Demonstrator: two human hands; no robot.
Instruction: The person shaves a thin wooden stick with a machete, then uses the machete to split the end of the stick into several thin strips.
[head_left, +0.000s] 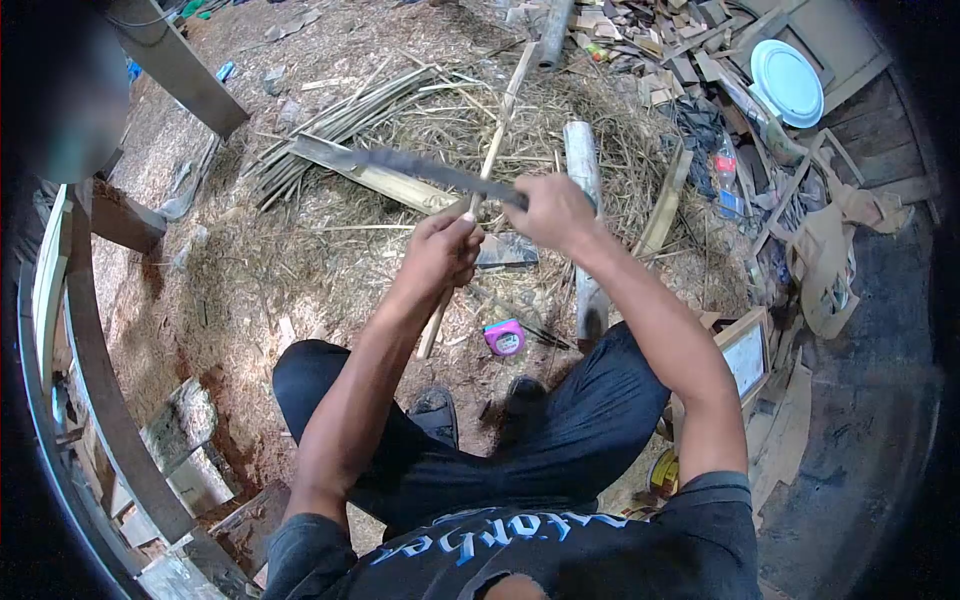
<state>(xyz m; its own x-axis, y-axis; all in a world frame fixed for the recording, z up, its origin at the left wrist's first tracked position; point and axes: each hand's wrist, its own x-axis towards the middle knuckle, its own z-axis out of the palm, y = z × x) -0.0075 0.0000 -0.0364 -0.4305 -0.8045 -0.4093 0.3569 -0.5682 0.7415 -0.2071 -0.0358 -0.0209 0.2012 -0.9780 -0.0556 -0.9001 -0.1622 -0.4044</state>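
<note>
A dark shirt point(625, 545) is seen nearest the camera, and past it the dark trousers point(560, 410), the knees spread wide. A thin strip point(508, 110) is gripped in the left hand point(440, 252) — the fingers are curled tightly around it, with the longer part reached out beyond the grip and a shorter end pointed down near the shoes point(433, 415). The handle of a long knife point(420, 168) is clamped in the right hand point(557, 212). The strip is crossed by the blade just beyond the left thumb; whether the edge is pressed into the wood cannot be told.

To the left, the blade is extended over a split stake point(390, 185), with a bundle of sticks point(330, 140) laid just past it. On the right, the room is bounded by a log point(583, 150), partly covered by the right forearm. The strip's far end is brought near a grey pipe point(556, 35) — above loose shavings point(455, 120). A pink tape measure point(503, 338) is set between the knees.

A bottle point(727, 170) is lodged among litter at the right, its contents not made out. Beside the right upper arm, a yellow tin point(663, 472) is partly hidden.
</note>
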